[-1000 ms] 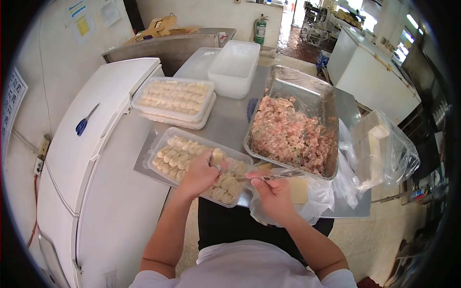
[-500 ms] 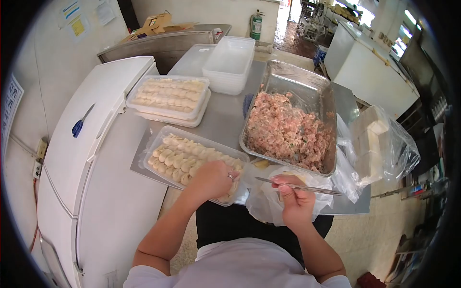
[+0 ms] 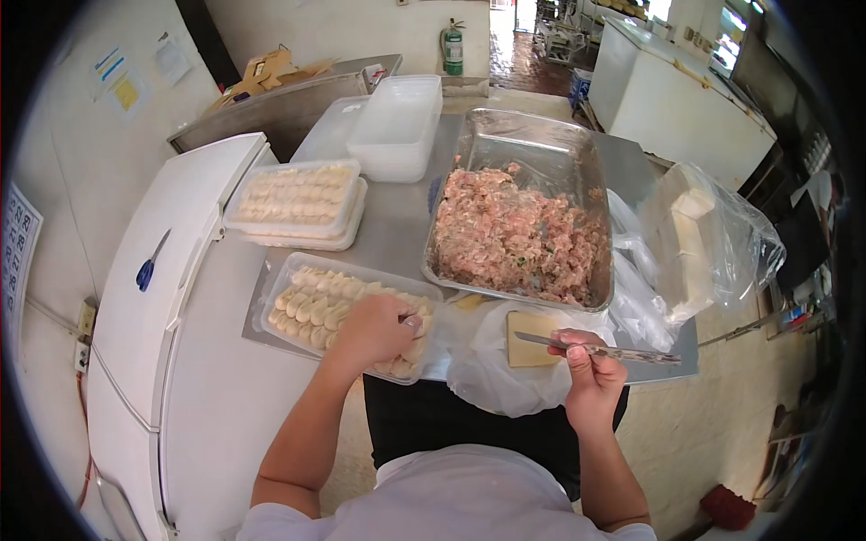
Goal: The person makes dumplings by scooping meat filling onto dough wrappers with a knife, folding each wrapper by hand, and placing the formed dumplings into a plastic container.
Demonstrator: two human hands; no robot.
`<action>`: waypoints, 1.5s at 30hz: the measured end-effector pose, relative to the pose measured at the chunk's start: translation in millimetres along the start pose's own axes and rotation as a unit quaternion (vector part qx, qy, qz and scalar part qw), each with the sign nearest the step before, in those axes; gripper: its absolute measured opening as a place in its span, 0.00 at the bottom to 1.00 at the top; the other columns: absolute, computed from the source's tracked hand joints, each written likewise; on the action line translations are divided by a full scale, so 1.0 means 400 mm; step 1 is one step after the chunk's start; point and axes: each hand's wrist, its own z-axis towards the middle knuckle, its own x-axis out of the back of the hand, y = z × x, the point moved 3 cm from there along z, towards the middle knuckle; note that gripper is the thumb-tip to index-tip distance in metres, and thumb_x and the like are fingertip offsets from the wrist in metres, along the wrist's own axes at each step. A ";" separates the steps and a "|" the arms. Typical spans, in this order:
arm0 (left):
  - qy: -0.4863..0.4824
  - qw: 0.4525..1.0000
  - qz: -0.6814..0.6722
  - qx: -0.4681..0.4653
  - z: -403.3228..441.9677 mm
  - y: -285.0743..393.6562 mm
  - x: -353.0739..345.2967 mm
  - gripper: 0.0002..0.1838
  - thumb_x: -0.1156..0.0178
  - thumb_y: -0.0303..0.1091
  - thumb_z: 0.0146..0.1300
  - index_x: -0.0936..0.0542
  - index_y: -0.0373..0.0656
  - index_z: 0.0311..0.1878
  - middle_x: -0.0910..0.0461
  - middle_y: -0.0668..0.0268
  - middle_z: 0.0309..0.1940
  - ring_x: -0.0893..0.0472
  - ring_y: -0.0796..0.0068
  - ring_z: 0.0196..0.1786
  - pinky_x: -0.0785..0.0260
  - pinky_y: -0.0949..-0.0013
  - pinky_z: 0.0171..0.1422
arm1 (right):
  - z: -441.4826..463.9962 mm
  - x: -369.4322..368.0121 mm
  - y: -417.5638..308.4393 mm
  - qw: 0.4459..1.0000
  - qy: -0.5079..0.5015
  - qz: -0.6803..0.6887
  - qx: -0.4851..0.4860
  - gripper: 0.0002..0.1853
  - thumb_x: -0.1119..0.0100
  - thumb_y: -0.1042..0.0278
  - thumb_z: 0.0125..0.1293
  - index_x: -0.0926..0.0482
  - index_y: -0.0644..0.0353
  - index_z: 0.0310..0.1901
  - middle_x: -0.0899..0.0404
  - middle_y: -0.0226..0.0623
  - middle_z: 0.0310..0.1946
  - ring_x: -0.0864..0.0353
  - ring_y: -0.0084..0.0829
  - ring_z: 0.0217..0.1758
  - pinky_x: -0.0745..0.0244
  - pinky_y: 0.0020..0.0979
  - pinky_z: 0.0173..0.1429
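Observation:
My left hand (image 3: 377, 326) is over the right part of a clear plastic container (image 3: 281, 330) with rows of folded dumplings (image 3: 314, 311). Its fingers are curled down and pressed together among the dumplings; whatever is between them is hidden. In my right hand (image 3: 591, 371) is a narrow, flat metal spreader (image 3: 636, 354), gripped between thumb and fingers, its right part smeared. Beneath its left end lies a square, pale yellow stack of wrappers (image 3: 530, 350) on a white plastic bag (image 3: 483, 361). Behind both hands stands a metal tray (image 3: 606, 261) of ground meat filling (image 3: 514, 234).
Filled, stacked containers (image 3: 293, 200) stand at the back left, beside nested plastic tubs (image 3: 395, 135). More wrapper blocks (image 3: 693, 239) sit in a clear bag on the right. Blue-handled scissors (image 3: 149, 266) lie on the white appliance (image 3: 122, 334) at left.
The view has shifted slightly. My right hand with the spreader has moved right, uncovering the wrapper stack. My left hand stays over the dumpling container.

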 end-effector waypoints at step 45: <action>0.039 0.963 -0.047 -0.263 0.066 0.292 -0.376 0.09 0.29 0.33 0.59 0.16 0.39 0.37 0.17 0.57 0.37 0.16 0.55 0.41 0.26 0.57 0.47 | -0.189 0.251 0.055 0.978 0.167 -0.014 -0.126 0.17 0.48 0.57 0.81 0.19 0.62 0.41 0.17 0.34 0.33 0.22 0.22 0.32 0.25 0.26 0.36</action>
